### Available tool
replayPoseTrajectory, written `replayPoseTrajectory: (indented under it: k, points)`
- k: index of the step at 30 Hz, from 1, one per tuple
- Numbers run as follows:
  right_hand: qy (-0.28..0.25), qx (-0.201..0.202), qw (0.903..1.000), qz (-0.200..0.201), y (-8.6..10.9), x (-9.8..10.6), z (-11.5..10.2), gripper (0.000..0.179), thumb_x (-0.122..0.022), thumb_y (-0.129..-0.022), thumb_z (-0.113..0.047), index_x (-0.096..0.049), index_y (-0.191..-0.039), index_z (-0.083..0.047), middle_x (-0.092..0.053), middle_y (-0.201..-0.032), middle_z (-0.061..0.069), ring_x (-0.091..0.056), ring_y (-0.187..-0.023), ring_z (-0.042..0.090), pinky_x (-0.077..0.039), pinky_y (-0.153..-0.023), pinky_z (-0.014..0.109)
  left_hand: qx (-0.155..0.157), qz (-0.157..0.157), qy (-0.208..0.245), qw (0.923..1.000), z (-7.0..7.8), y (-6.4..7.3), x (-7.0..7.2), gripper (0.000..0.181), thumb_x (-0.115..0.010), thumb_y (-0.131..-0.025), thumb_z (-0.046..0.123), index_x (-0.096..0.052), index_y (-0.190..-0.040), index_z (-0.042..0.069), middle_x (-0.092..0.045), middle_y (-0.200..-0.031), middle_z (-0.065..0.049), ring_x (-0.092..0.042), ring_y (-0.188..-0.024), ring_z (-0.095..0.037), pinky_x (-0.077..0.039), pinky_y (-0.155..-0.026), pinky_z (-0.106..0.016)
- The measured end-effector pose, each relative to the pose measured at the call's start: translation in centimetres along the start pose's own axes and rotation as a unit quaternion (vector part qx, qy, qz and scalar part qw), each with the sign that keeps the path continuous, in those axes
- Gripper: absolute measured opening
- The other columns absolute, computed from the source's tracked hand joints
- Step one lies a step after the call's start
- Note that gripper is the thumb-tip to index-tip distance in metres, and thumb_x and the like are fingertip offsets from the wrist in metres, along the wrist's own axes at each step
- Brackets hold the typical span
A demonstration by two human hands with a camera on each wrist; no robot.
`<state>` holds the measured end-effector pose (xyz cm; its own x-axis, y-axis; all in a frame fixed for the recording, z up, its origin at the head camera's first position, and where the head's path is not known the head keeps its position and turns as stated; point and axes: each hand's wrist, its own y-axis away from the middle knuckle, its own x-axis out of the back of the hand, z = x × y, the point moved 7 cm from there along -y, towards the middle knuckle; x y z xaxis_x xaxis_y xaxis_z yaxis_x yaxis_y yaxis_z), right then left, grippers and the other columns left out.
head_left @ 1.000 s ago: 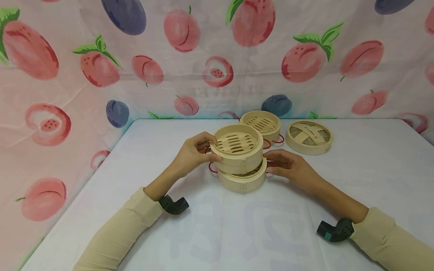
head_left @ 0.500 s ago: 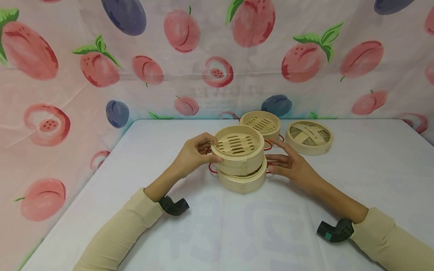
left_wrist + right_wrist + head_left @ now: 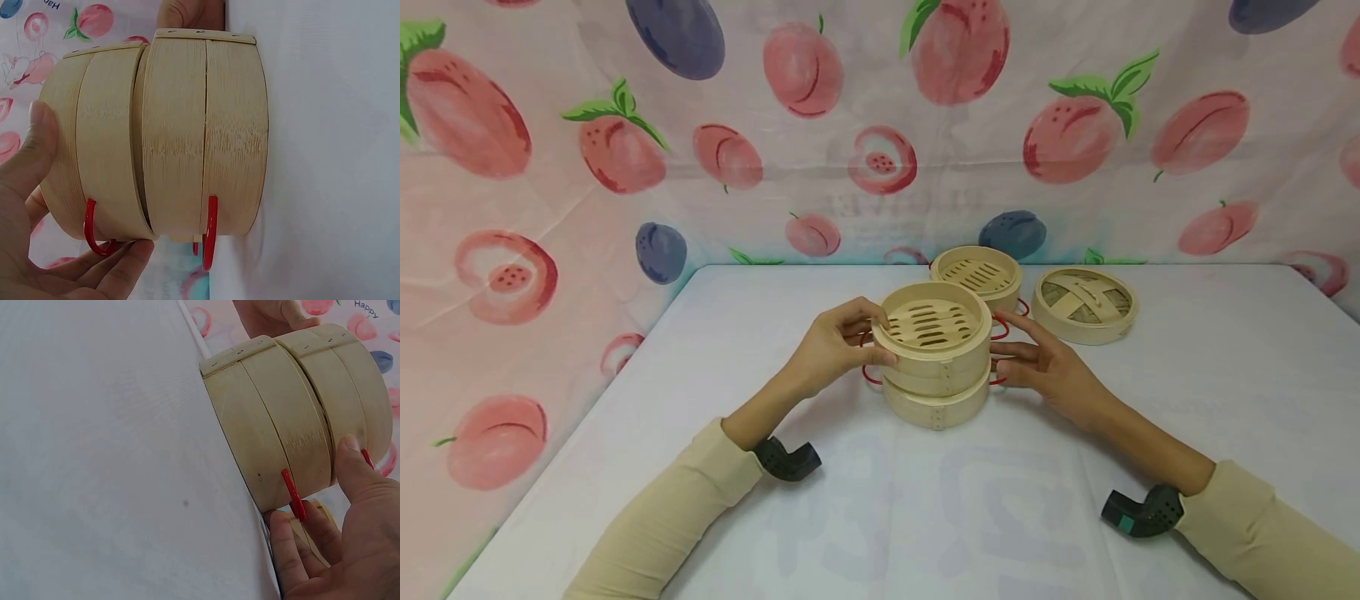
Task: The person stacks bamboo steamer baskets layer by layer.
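Observation:
Two round bamboo steamer baskets stand one over the other mid-table. My left hand (image 3: 842, 346) grips the upper steamer basket (image 3: 951, 375) at its left side, thumb on the front wall and fingers at the rim. Under it, the lower steamer basket (image 3: 936, 412) rests on the table. A narrow dark gap shows between the two walls in the left wrist view, the upper one tilted slightly. My right hand (image 3: 1056, 375) is at the right side, fingers extended by the red handle (image 3: 292, 494) of the lower basket. Its thumb lies against the upper basket's wall in the right wrist view.
Behind the pair stands another slatted steamer basket (image 3: 1000, 292) with red handles. To its right lies a woven bamboo steamer lid (image 3: 1093, 325). A white cloth covers the table (image 3: 880, 517), and a fruit-print curtain (image 3: 955, 167) hangs along the back and left.
The upper basket has come down and slightly right over the lower one, held by my left hand. My right index finger has lifted and straightened.

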<state>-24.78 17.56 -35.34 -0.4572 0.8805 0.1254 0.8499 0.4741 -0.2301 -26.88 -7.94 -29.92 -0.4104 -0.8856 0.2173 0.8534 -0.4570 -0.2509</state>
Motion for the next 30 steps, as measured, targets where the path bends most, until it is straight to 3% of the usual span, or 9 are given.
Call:
replayPoseTrajectory:
  k: [11, 23, 30]
  points:
    - [0.004, -0.009, 0.9999, 0.009, 0.09, -0.02, -0.05, 0.067, -0.056, -0.096, -0.003, -0.024, -0.152, -0.019, -0.047, -0.137, 0.023, -0.053, -0.121, 0.017, -0.052, -0.085, 0.04, 0.002, -0.003, -0.016, 0.9999, 0.08, 0.19, -0.17, 0.036, -0.083, -0.072, 0.003, -0.062, -0.1, 0.007, -0.06, -0.105, -0.008, -0.06, -0.096, -0.018, -0.048, -0.09, -0.033]
    - [0.002, -0.001, 0.9999, 0.013, -0.06, 0.06, -0.12, 0.058, -0.052, -0.098, -0.002, -0.029, -0.15, -0.016, -0.054, -0.129, 0.014, -0.059, -0.112, 0.019, -0.053, -0.084, 0.037, -0.011, -0.01, -0.011, 0.9998, 0.35, 0.05, -0.12, 0.036, -0.082, -0.071, -0.003, -0.061, -0.099, 0.001, -0.059, -0.104, -0.009, -0.059, -0.094, -0.018, -0.048, -0.087, -0.029]
    - [0.009, -0.002, 0.9998, 0.02, -0.09, 0.04, -0.3, 0.055, -0.051, -0.098, -0.003, -0.032, -0.148, -0.016, -0.055, -0.127, 0.013, -0.061, -0.108, 0.021, -0.054, -0.082, 0.038, -0.011, -0.011, -0.014, 0.9998, 0.29, 0.01, -0.09, 0.036, -0.082, -0.07, -0.004, -0.06, -0.099, 0.0, -0.059, -0.103, -0.01, -0.059, -0.094, -0.019, -0.048, -0.088, -0.032]
